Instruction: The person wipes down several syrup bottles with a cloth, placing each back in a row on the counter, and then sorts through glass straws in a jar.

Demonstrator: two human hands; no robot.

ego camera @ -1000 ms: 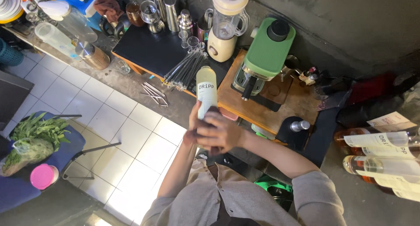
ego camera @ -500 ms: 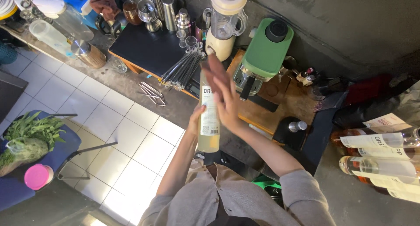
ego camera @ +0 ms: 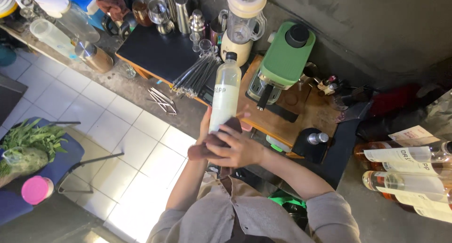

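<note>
We are gripping a clear bottle [ego camera: 223,99] of pale liquid, left hand [ego camera: 205,130] clasped behind it, right hand [ego camera: 234,149] pressing a brown cloth [ego camera: 207,146] around its base.

A clear bottle [ego camera: 224,97] of milky white liquid is wearing a black cap. Behind it are sitting a green machine [ego camera: 284,59] and a cream blender [ego camera: 242,24]; a brown cloth [ego camera: 217,141] is showing below.

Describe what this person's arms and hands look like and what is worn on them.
Both hands are bare, with no gloves, and no rings or watch can be made out. The left hand and right hand lead to bare forearms. Loose grey-beige sleeves are pushed up to about the elbows, part of a buttoned shirt.
</note>
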